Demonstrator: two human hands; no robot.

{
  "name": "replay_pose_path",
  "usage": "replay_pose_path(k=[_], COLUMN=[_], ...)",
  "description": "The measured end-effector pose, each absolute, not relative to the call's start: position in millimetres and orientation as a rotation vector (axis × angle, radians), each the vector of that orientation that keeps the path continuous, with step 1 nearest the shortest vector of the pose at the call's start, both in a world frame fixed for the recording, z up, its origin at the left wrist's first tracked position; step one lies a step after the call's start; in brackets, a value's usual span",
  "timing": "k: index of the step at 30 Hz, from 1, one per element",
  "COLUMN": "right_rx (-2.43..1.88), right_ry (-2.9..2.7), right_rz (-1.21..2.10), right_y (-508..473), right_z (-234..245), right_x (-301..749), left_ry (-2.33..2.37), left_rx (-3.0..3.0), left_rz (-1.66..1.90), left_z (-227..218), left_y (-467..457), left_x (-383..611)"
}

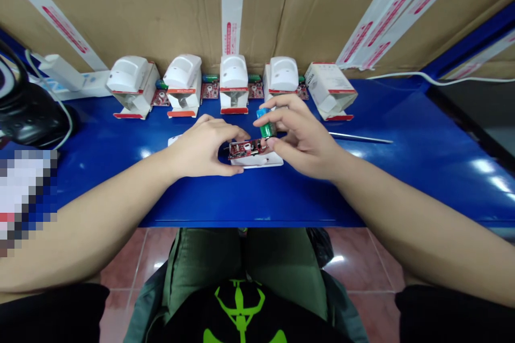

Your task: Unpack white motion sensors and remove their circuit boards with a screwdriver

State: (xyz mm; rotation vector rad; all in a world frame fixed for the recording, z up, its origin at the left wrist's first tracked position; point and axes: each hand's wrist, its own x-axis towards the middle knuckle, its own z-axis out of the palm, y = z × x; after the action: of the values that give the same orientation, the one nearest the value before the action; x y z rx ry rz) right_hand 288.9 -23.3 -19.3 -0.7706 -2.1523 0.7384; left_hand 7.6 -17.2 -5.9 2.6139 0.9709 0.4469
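Note:
My left hand (205,146) curves around the left end of a white plastic shell (257,161), thumb at its near edge and fingers at its far side. Over the shell sits a red circuit board (247,148), tilted, with small components on its face. My right hand (300,136) is closed at the board's right end, its fingers on a green and blue cylinder (266,124) that looks like a battery. Whether the cylinder is joined to the board is hidden by the fingers. Another white piece (174,140) shows partly behind my left wrist.
Along the back of the blue table (257,198) stand several small open boxes (330,91), most topped by a white motion detector (234,72). Red boards (210,90) with green cylinders lie between them. A screwdriver-like metal rod (362,138) lies right; a black device (30,107) stands left.

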Motion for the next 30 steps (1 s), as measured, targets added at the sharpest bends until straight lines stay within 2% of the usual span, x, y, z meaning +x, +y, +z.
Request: replay_pose_path(k=[13, 23, 30], right_rx=[-0.491, -0.842, -0.913], right_ry=[-2.341, -2.299, -2.652], right_rz=[0.448, 0.421, 0.782], right_y=[-16, -16, -14], right_z=[-25, 28, 47], right_x=[289, 331, 359], left_ry=[0.994, 0.974, 0.902], left_rx=[2.616, 2.593, 2.573], left_rz=[0.421, 0.339, 0.284], left_z=[-4, 2, 6], left_y=[-19, -19, -19], left_x=[6, -5, -7])
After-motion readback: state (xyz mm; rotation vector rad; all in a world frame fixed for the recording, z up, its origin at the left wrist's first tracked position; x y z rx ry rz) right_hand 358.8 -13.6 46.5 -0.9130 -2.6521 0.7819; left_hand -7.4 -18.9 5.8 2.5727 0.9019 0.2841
